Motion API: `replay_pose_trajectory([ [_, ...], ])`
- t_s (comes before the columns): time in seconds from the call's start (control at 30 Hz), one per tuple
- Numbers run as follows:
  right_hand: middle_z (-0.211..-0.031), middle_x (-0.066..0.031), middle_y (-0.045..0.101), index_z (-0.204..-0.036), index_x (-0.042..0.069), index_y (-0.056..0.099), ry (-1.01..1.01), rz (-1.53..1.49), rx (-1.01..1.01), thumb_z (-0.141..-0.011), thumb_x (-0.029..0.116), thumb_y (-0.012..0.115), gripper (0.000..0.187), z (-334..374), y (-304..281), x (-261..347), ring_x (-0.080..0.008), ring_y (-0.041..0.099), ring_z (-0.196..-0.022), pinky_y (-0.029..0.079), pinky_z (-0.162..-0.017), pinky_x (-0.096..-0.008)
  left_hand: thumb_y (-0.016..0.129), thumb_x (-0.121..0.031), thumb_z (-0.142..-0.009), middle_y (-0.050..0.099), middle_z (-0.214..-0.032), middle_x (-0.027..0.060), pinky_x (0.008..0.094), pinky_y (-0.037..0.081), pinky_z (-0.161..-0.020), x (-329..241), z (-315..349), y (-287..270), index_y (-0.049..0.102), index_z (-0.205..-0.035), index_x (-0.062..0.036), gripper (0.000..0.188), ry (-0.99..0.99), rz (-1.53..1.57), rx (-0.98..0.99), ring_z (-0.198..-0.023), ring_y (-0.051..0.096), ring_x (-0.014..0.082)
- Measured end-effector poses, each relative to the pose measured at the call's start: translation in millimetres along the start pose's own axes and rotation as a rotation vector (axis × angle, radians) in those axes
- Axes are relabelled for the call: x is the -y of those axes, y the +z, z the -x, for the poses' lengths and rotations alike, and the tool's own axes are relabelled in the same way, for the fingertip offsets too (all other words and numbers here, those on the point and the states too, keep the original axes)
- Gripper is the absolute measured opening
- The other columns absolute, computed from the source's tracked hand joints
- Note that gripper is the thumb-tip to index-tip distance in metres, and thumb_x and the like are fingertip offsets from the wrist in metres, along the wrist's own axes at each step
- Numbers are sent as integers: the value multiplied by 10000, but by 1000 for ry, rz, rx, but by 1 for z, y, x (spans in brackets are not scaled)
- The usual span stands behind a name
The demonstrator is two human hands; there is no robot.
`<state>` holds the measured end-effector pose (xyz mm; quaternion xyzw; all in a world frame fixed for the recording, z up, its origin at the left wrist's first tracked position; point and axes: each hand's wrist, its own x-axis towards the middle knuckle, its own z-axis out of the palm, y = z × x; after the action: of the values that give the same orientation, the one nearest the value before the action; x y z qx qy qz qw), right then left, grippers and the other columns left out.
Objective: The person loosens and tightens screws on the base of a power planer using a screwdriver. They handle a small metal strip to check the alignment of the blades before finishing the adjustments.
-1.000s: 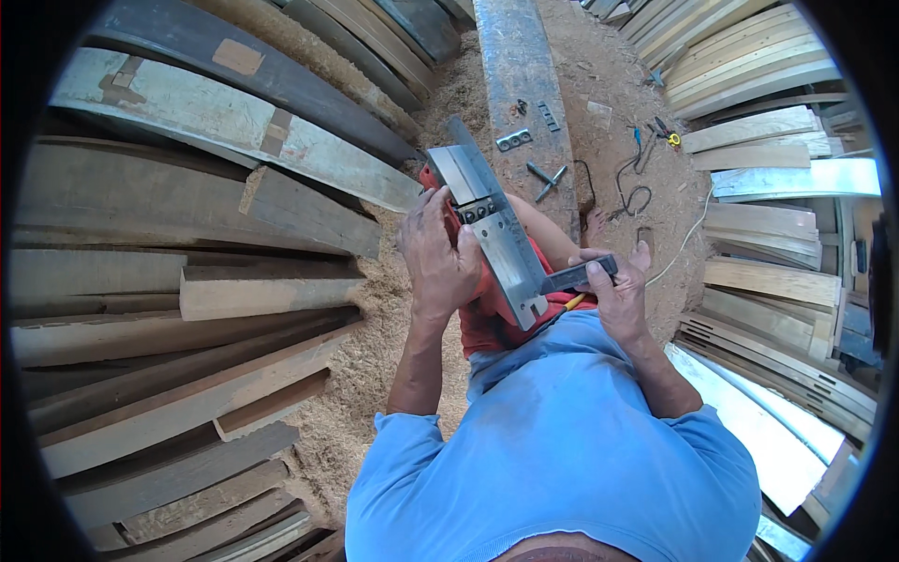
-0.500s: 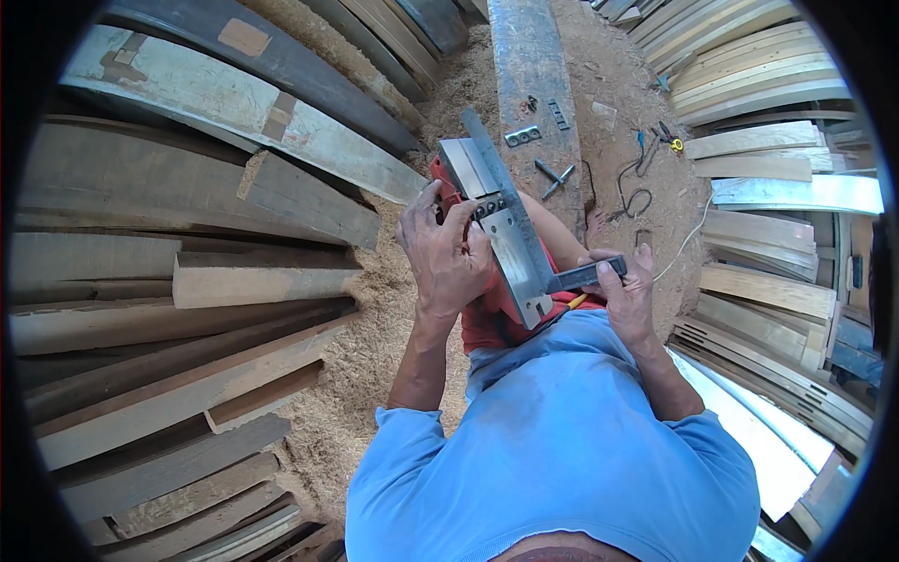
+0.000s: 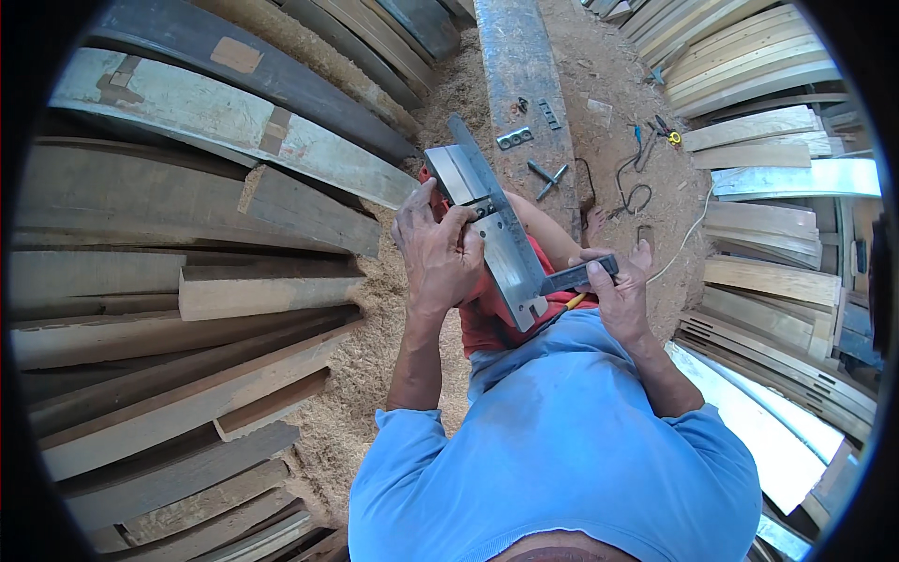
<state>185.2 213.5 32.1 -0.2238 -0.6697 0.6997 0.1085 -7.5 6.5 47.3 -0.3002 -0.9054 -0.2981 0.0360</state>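
An electric hand planer [image 3: 504,262] with a red body lies tilted above my lap, its flat metal sole turned up. My left hand [image 3: 433,258] grips the planer's left side, thumb and fingers near the dark cutter slot across the sole. A try square [image 3: 500,199] stands with its long steel blade edge-on along the planer's sole. Its dark stock [image 3: 582,273] sits in my right hand [image 3: 621,292], with the thumb pressed on it. The planer's underside handle is hidden.
Ahead lies a worn plank bench [image 3: 524,56] bearing a metal plate with holes [image 3: 515,139], a dark slotted strip [image 3: 549,114] and a crossed metal tool [image 3: 548,180]. A dark cord [image 3: 626,192] rests on the sawdust floor. Timber stacks [image 3: 272,290] flank both sides.
The planer and square have shifted slightly left, and the sole is turned more toward view, with the cutter slot looking narrower. Both hands keep their hold.
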Motion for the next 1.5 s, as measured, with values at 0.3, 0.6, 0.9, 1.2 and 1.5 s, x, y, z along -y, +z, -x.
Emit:
replay_pose_trajectory([
  [0.3,-1091,-133,773,-1236,-59,655,-5,-20,-1,-1102,107,560,234,0,-1,-3,-119,713,-979,588,-890,-264,693,-166,-853,525,-1506,249,563,286,-1178,0,4,3,776,-1102,-129,265,-9,62,-126,-1413,437,411],
  [0.6,-1089,-128,771,-1238,-57,653,-5,-17,-2,-1104,109,561,233,1,0,0,-115,710,-974,586,-887,-260,684,-162,-868,561,-1484,219,545,287,-1180,5,8,5,767,-1117,-114,267,-17,72,-102,-1383,469,390],
  [0.9,-1083,-122,772,-1245,-51,653,10,-53,-9,-1103,131,574,244,2,0,-1,-104,714,-921,592,-830,-249,685,-156,-877,547,-1506,212,543,273,-1186,13,2,4,778,-1030,-140,179,31,86,-76,-1403,450,381],
  [1.2,-1079,-112,773,-1230,-49,668,-28,-30,-28,-1100,138,583,243,0,0,1,-93,712,-915,608,-809,-245,599,-301,-940,524,-1477,265,591,218,-1187,4,6,3,791,-1120,-180,290,-48,-48,-105,-1417,419,416],
  [1.5,-1084,-111,773,-1229,-49,665,-4,-61,-54,-1101,141,585,242,0,-2,-5,-95,711,-925,610,-820,-252,550,-337,-973,517,-1473,268,591,211,-1189,9,9,4,770,-1175,-180,337,-45,21,-115,-1399,419,424],
])
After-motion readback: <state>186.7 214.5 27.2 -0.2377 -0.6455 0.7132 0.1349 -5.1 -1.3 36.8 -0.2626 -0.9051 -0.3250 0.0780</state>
